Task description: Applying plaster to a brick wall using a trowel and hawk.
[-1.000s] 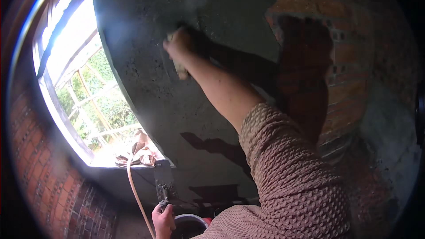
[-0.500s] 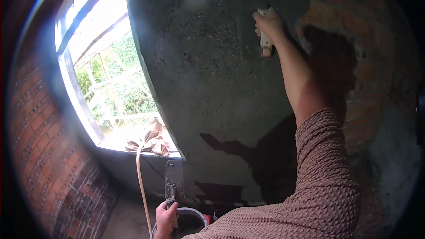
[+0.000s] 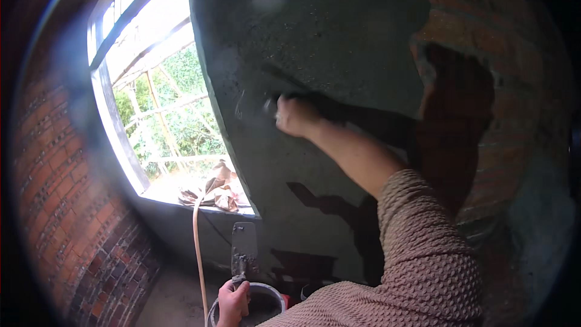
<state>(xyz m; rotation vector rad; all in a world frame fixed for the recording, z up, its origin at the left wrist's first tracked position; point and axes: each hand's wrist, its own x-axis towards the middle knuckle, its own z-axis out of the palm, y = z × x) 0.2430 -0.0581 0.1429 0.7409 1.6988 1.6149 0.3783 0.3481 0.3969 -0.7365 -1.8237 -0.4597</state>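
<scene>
Wet grey plaster covers most of the wall in front of me. My right hand is closed round the handle of a plastering trowel against the plaster, at mid-height near the window side; motion smears the tool, and its blade is hard to make out. Low down, my left hand grips the handle of a second trowel, whose flat rectangular blade points up with some mortar stuck on it. That hand is beside the rim of a round bucket, which it partly hides.
To the left is a bright window opening with crumpled brown sheeting on its sill. A pale hose hangs from there to the floor. Bare brick borders the plaster on the right; another brick wall stands at left.
My right hand has swept down and left across the plaster with its trowel, from the upper right toward the window. The left hand still holds its trowel by the bucket; the view has shifted slightly.
</scene>
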